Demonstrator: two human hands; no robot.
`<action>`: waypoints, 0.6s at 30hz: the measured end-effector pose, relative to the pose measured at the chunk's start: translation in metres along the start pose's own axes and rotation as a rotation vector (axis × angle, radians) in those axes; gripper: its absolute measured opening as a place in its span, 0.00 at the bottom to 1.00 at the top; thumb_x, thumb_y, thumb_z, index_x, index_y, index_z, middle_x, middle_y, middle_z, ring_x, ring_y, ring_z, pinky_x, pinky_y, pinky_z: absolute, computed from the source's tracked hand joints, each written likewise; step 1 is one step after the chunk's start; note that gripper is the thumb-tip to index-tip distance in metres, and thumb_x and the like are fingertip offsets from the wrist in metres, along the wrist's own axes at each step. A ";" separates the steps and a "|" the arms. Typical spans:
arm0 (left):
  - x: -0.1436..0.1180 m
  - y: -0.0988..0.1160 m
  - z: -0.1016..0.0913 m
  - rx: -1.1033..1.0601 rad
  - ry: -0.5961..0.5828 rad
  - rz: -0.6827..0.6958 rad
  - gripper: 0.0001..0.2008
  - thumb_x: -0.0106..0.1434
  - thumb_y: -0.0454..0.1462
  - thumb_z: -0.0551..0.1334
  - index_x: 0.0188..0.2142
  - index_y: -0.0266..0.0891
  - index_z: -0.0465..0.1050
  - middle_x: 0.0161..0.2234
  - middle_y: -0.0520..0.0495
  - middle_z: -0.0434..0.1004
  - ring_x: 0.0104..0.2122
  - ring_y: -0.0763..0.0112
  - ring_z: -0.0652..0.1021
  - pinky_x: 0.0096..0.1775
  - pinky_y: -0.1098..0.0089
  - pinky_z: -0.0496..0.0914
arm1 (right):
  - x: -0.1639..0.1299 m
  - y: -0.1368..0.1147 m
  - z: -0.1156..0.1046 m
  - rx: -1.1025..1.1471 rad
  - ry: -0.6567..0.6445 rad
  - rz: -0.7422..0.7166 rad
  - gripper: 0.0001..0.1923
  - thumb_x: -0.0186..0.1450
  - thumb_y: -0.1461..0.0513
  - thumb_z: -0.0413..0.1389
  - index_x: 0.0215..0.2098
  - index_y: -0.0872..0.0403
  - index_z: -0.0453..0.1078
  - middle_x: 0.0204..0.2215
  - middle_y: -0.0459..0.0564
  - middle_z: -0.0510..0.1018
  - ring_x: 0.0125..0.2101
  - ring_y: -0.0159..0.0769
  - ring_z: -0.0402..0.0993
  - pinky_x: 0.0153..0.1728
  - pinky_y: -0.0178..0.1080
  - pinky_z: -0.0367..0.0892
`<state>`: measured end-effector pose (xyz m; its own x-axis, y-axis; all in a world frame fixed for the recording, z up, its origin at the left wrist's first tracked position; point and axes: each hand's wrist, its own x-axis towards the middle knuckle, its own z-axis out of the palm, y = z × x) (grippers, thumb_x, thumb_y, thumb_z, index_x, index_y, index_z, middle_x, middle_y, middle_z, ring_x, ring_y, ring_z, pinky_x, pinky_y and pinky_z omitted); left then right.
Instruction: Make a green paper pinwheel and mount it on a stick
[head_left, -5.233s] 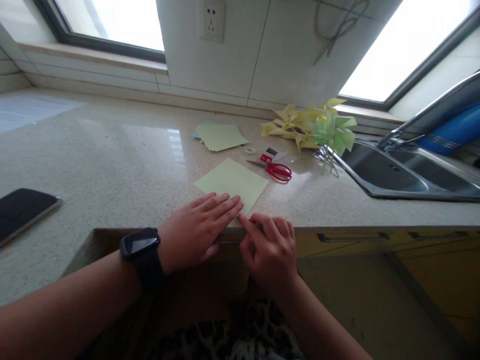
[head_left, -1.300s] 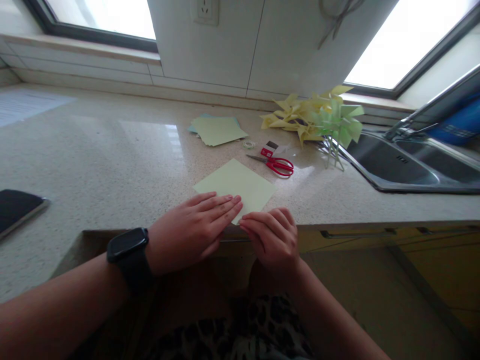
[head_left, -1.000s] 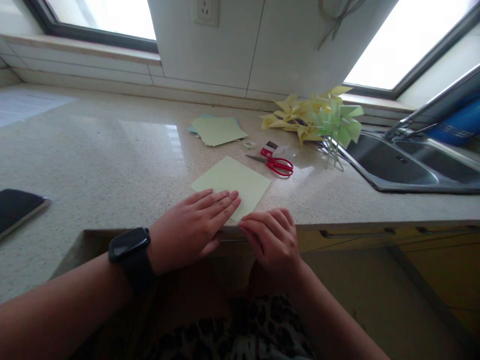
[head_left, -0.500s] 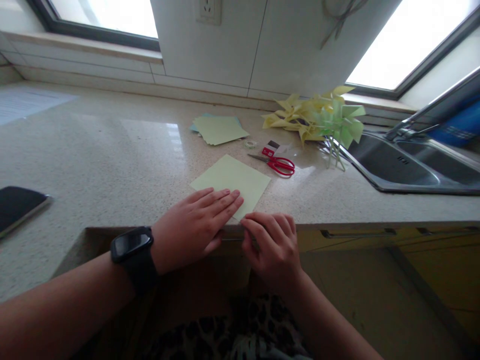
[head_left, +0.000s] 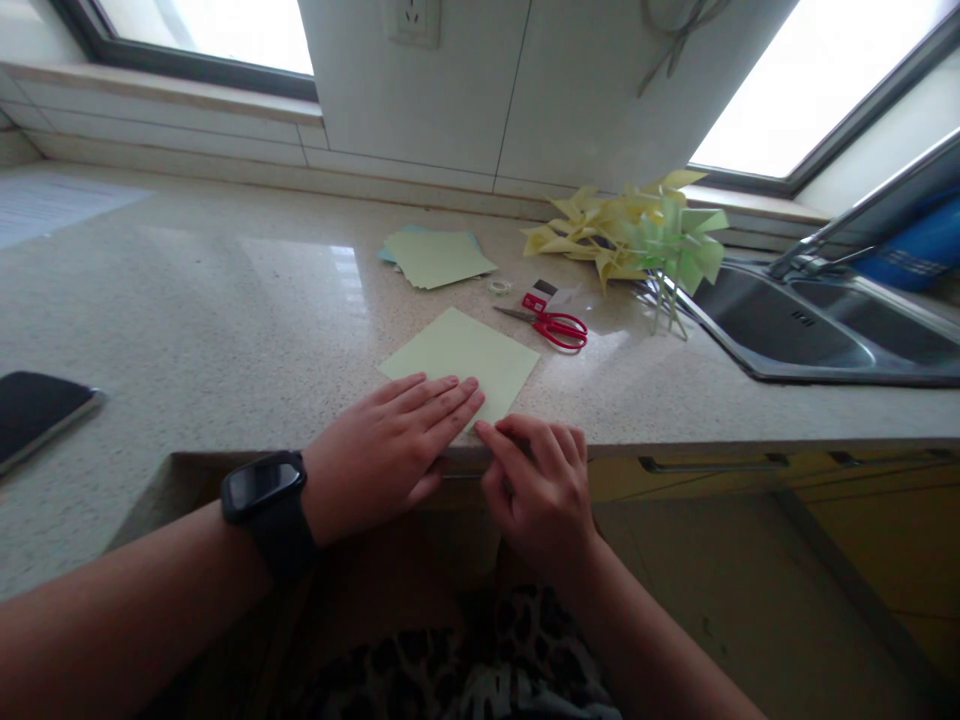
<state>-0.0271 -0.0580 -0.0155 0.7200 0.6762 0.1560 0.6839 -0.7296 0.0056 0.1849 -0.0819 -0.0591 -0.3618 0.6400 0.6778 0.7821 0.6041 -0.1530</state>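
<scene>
The green paper sheet (head_left: 463,355) lies flat on the speckled countertop (head_left: 225,320), turned so that one corner points toward the near edge of the counter. The left hand (head_left: 386,452) rests palm down with its fingers stretched out flat and close together, pressing on the sheet's near left part; a black watch (head_left: 264,492) sits on that wrist. The right hand (head_left: 541,488) is just to the right of it, fingers curled loosely, with the index fingertip touching the sheet's near corner right at the counter's edge; it grips nothing that can be seen, and the two hands almost meet at that corner. Farther back and slightly to the right lie red-handled scissors (head_left: 553,325), apart from the sheet, with a small red and dark item (head_left: 538,296) and a little roll of clear tape (head_left: 499,286) just beyond them. A stack of paper squares (head_left: 435,257) lies farther back, left of the tape. To the far right, a heap of yellow and green paper pinwheels (head_left: 634,240) lies beside the steel sink (head_left: 795,330), some sticks reaching down toward the sink's rim. A dark phone (head_left: 37,412) lies at the near left edge of the countertop, well apart from the hands.
</scene>
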 end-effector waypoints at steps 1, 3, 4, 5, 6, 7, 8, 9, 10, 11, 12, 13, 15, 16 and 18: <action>0.000 0.000 0.000 0.001 -0.007 -0.001 0.35 0.67 0.36 0.60 0.71 0.37 0.50 0.71 0.43 0.52 0.69 0.59 0.58 0.67 0.57 0.52 | 0.001 0.000 0.001 -0.019 0.003 0.001 0.16 0.65 0.67 0.57 0.51 0.53 0.76 0.43 0.53 0.79 0.39 0.44 0.71 0.43 0.50 0.63; 0.000 0.001 -0.001 0.003 -0.017 -0.002 0.36 0.66 0.36 0.60 0.71 0.36 0.50 0.72 0.43 0.52 0.69 0.58 0.57 0.67 0.56 0.51 | 0.002 -0.002 0.001 -0.049 0.003 0.001 0.16 0.65 0.66 0.57 0.51 0.53 0.76 0.43 0.53 0.79 0.38 0.44 0.71 0.43 0.50 0.63; 0.000 0.001 -0.001 0.005 -0.021 0.000 0.36 0.66 0.36 0.60 0.71 0.35 0.50 0.72 0.42 0.51 0.69 0.58 0.57 0.67 0.56 0.51 | 0.003 -0.002 0.001 -0.058 -0.001 0.002 0.16 0.65 0.66 0.57 0.51 0.53 0.76 0.43 0.53 0.79 0.38 0.43 0.70 0.42 0.50 0.63; 0.000 0.001 -0.002 0.007 -0.023 0.004 0.36 0.66 0.36 0.60 0.70 0.35 0.50 0.72 0.42 0.51 0.69 0.58 0.57 0.68 0.56 0.51 | 0.003 -0.003 0.001 -0.065 -0.009 0.004 0.16 0.65 0.65 0.57 0.51 0.53 0.76 0.43 0.53 0.79 0.38 0.43 0.70 0.42 0.50 0.62; 0.000 0.001 -0.002 0.009 -0.022 0.009 0.36 0.66 0.36 0.60 0.70 0.34 0.51 0.72 0.42 0.52 0.69 0.58 0.57 0.68 0.57 0.51 | 0.004 -0.004 0.001 -0.074 -0.019 0.007 0.17 0.65 0.65 0.57 0.52 0.53 0.75 0.43 0.52 0.79 0.37 0.44 0.70 0.42 0.50 0.62; 0.000 0.001 -0.002 0.011 -0.018 0.013 0.36 0.66 0.36 0.61 0.70 0.34 0.51 0.71 0.41 0.52 0.69 0.58 0.57 0.68 0.57 0.51 | 0.004 -0.004 0.001 -0.087 -0.029 0.009 0.18 0.64 0.65 0.57 0.53 0.53 0.75 0.43 0.52 0.79 0.37 0.44 0.69 0.41 0.51 0.62; 0.000 0.001 -0.002 0.013 -0.013 0.017 0.35 0.66 0.36 0.61 0.70 0.34 0.52 0.71 0.41 0.52 0.69 0.58 0.57 0.68 0.57 0.51 | 0.005 -0.005 0.000 -0.101 -0.038 0.008 0.19 0.64 0.65 0.57 0.54 0.53 0.74 0.44 0.52 0.80 0.37 0.44 0.69 0.41 0.51 0.61; 0.000 0.001 -0.001 0.017 -0.009 0.017 0.35 0.65 0.36 0.61 0.70 0.34 0.53 0.71 0.41 0.52 0.69 0.58 0.57 0.68 0.57 0.51 | 0.006 -0.005 0.000 -0.113 -0.050 0.008 0.20 0.64 0.64 0.57 0.55 0.53 0.73 0.44 0.51 0.80 0.37 0.44 0.69 0.41 0.51 0.61; 0.000 0.001 -0.001 0.021 -0.005 0.019 0.35 0.65 0.36 0.61 0.69 0.33 0.53 0.71 0.41 0.52 0.69 0.58 0.57 0.68 0.57 0.51 | 0.006 -0.006 0.000 -0.123 -0.060 0.008 0.21 0.64 0.64 0.57 0.55 0.53 0.73 0.45 0.51 0.80 0.37 0.44 0.68 0.41 0.51 0.60; 0.000 0.001 -0.001 0.024 -0.002 0.021 0.35 0.65 0.36 0.61 0.69 0.32 0.53 0.71 0.40 0.52 0.69 0.57 0.57 0.68 0.57 0.51 | 0.007 -0.006 0.000 -0.131 -0.069 0.008 0.21 0.64 0.64 0.57 0.56 0.53 0.73 0.46 0.51 0.81 0.37 0.44 0.68 0.41 0.51 0.60; -0.001 0.001 -0.001 0.027 -0.003 0.024 0.35 0.65 0.36 0.61 0.69 0.32 0.52 0.71 0.39 0.52 0.69 0.57 0.57 0.68 0.57 0.51 | 0.007 -0.007 0.000 -0.138 -0.076 0.009 0.20 0.65 0.63 0.56 0.56 0.54 0.73 0.46 0.51 0.81 0.37 0.44 0.68 0.41 0.51 0.59; -0.001 0.001 0.000 0.030 -0.006 0.026 0.36 0.65 0.36 0.61 0.69 0.30 0.52 0.71 0.38 0.51 0.69 0.57 0.56 0.68 0.56 0.51 | 0.008 -0.007 0.000 -0.145 -0.081 0.010 0.20 0.65 0.63 0.56 0.55 0.54 0.73 0.47 0.51 0.81 0.37 0.44 0.68 0.41 0.51 0.59; -0.001 0.001 0.000 0.032 -0.008 0.024 0.37 0.64 0.36 0.61 0.69 0.27 0.50 0.71 0.35 0.51 0.69 0.56 0.56 0.68 0.56 0.51 | 0.010 -0.008 0.000 -0.165 -0.087 0.012 0.21 0.65 0.62 0.56 0.56 0.54 0.73 0.47 0.51 0.80 0.36 0.44 0.68 0.40 0.51 0.58; -0.001 0.001 0.000 0.031 -0.007 0.020 0.38 0.64 0.36 0.61 0.69 0.26 0.50 0.71 0.34 0.51 0.69 0.56 0.57 0.68 0.56 0.51 | 0.010 -0.008 0.001 -0.174 -0.089 0.013 0.22 0.64 0.61 0.56 0.56 0.54 0.73 0.47 0.51 0.80 0.36 0.44 0.67 0.39 0.51 0.58; -0.002 0.001 0.000 0.031 -0.002 0.007 0.37 0.64 0.36 0.61 0.69 0.25 0.50 0.71 0.33 0.52 0.69 0.56 0.57 0.68 0.56 0.52 | 0.011 -0.009 0.001 -0.184 -0.099 0.018 0.23 0.63 0.60 0.57 0.57 0.53 0.73 0.47 0.50 0.80 0.36 0.45 0.66 0.39 0.52 0.57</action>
<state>-0.0277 -0.0604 -0.0161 0.7253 0.6710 0.1542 0.6819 -0.7310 -0.0260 0.1737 -0.0796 -0.0505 -0.3881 0.6988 0.6009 0.8651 0.5011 -0.0239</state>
